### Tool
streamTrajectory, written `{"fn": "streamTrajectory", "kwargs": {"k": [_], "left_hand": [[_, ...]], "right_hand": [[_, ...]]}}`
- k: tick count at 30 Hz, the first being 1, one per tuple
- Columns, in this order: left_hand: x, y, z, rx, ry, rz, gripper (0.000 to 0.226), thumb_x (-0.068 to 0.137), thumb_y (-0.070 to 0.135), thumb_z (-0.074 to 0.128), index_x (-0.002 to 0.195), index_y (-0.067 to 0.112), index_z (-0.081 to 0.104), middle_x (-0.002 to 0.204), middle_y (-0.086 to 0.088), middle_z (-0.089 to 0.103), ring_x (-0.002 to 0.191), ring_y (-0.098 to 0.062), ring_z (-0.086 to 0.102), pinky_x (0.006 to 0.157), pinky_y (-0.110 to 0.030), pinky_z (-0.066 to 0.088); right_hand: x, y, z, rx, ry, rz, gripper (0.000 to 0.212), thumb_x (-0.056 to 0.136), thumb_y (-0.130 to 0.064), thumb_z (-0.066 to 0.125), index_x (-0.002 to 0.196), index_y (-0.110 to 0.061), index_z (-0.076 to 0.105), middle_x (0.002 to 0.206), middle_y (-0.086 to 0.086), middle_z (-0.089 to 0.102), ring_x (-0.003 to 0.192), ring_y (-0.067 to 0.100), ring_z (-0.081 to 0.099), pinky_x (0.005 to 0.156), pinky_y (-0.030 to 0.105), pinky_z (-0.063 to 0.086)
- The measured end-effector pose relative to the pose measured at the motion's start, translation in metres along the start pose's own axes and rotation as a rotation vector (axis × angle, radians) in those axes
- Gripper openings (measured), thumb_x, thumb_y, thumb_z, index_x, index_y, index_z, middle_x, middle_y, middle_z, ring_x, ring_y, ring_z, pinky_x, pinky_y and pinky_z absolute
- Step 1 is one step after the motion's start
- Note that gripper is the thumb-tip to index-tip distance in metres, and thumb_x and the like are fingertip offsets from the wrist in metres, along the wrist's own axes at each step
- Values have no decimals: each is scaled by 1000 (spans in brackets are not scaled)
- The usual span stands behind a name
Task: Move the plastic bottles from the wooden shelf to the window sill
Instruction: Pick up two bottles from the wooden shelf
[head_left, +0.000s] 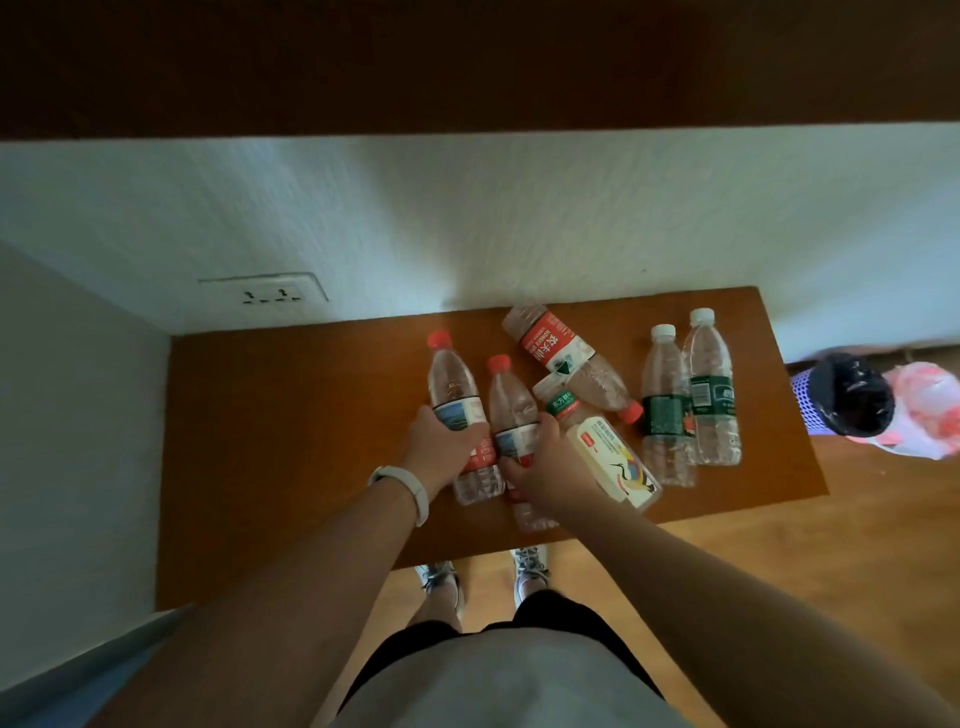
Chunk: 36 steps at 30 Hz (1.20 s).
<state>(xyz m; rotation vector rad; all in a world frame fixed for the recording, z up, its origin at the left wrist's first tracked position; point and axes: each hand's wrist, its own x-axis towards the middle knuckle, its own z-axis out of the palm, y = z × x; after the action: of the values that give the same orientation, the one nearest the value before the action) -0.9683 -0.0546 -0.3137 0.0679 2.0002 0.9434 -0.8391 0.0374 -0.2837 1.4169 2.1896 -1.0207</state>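
Note:
Several clear plastic bottles are on the wooden shelf (291, 415). My left hand (441, 449) is wrapped around a red-capped bottle (452, 379) at the left of the group. My right hand (540, 462) grips the red-capped bottle beside it (511, 400). A white-labelled bottle with a green neck band (605, 452) lies just right of my right hand. Behind it a red-labelled bottle (556, 351) lies on its side. Two green-labelled, white-capped bottles (665, 410) (711, 395) stand at the right. No window sill is in view.
A white wall with a socket (265, 293) backs the shelf, and a dark wooden board (467, 62) overhangs it. A black-lined bin (847, 395) and a pink-white bag (924, 410) sit on the wooden floor at the right. My feet (483, 577) are under the shelf's front edge.

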Motion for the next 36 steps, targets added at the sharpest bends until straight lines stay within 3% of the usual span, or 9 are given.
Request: {"fn": "streamTrajectory", "kwargs": {"k": [4, 9, 14, 17, 20, 23, 27, 33, 36], "left_hand": [[2, -3, -9, 34, -14, 11, 50, 81, 34, 82, 118, 18, 53, 110, -3, 66, 96, -21, 67, 85, -41, 59], [-1, -10, -21, 7, -28, 17, 46, 80, 32, 81, 116, 19, 55, 110, -5, 68, 95, -23, 68, 88, -47, 58], [-10, -13, -38, -64, -47, 79, 41, 85, 26, 79, 117, 24, 52, 112, -2, 66, 98, -19, 66, 83, -36, 55], [-20, -8, -50, -86, -58, 147, 43, 86, 24, 78, 118, 28, 50, 112, 5, 63, 108, -20, 63, 91, -40, 54], [-35, 1, -61, -122, -44, 197, 47, 88, 24, 76, 122, 33, 46, 116, 9, 58, 110, -15, 56, 97, -43, 50], [-52, 11, -69, -180, -13, 237, 48, 88, 24, 76, 125, 32, 47, 117, 10, 58, 111, -14, 56, 98, -44, 50], [-71, 20, -75, -235, 84, 276, 52, 87, 20, 77, 129, 30, 48, 127, 3, 62, 120, -20, 59, 95, -41, 53], [-99, 27, -82, -291, 298, 272, 60, 84, 17, 80, 135, 25, 50, 128, 2, 64, 118, -22, 62, 95, -43, 56], [-121, 29, -78, -300, 418, 269, 61, 82, 20, 82, 134, 26, 51, 118, 10, 65, 111, -16, 65, 82, -26, 57]], "right_hand": [[3, -4, 3, 18, 13, 26, 85, 79, -49, 71, 144, -19, 25, 134, 6, 54, 113, 26, 60, 91, 44, 53], [2, -7, 2, 59, 6, 17, 79, 76, -48, 72, 140, -24, 31, 131, 2, 55, 109, 22, 61, 87, 42, 55], [-7, -8, -7, 150, 9, -73, 75, 79, -43, 73, 141, -29, 32, 129, -5, 55, 100, 13, 59, 69, 22, 47], [-12, -12, -15, 212, 23, -144, 69, 80, -39, 73, 137, -33, 34, 120, -11, 54, 103, 12, 59, 76, 26, 49], [-16, -18, -21, 300, 7, -188, 56, 80, -36, 74, 122, -41, 37, 111, -16, 59, 93, 4, 61, 73, 23, 51], [-17, -27, -27, 369, -19, -266, 55, 82, -34, 74, 124, -39, 40, 108, -18, 59, 95, 4, 62, 74, 22, 52], [-16, -38, -33, 386, -80, -363, 63, 85, -35, 73, 136, -33, 37, 117, -15, 57, 102, 7, 61, 79, 22, 54], [-8, -53, -56, 373, -175, -522, 58, 87, -27, 73, 134, -29, 39, 114, -15, 55, 106, 9, 60, 74, 14, 48], [-7, -61, -70, 374, -219, -609, 57, 85, -24, 75, 132, -26, 42, 113, -13, 59, 101, 7, 62, 76, 17, 52]]}}
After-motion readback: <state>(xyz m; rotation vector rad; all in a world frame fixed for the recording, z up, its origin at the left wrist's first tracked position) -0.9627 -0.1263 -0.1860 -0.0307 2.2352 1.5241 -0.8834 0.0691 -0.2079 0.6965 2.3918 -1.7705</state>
